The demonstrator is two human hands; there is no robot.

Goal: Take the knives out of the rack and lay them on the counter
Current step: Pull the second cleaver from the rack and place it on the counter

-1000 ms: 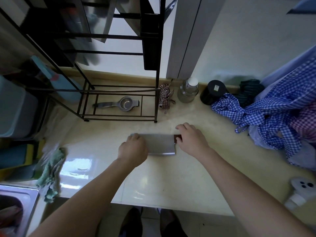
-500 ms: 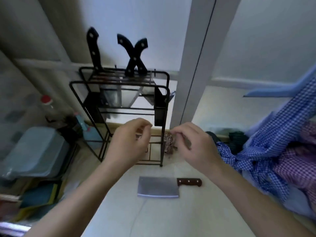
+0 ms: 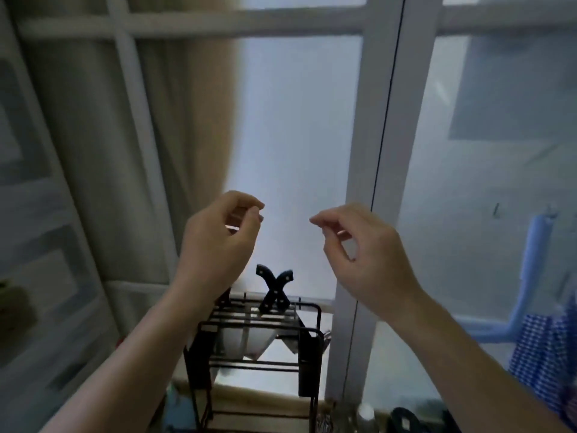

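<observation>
A black wire knife rack (image 3: 307, 332) stands at the bottom centre against the window. Two black knife handles (image 3: 274, 290) cross in an X above its top rail; a third handle is mostly hidden behind my left wrist. Blades hang down inside the rack. My left hand (image 3: 218, 245) and my right hand (image 3: 359, 248) are raised in the air above the rack, both empty, fingers loosely curled with thumb and fingertips close together. The counter and the cleaver on it are out of view.
A frosted window with white frames (image 3: 371, 151) fills the background. A beige curtain (image 3: 156, 120) hangs at the left. Blue checked cloth (image 3: 546, 364) and a blue hanger (image 3: 530, 276) are at the right. A bottle cap (image 3: 365, 412) and dark jar (image 3: 404, 421) sit near the bottom edge.
The view has tilted far upward, from the counter to the window. Both hands left the cleaver lying on the counter and rose empty above the rack.
</observation>
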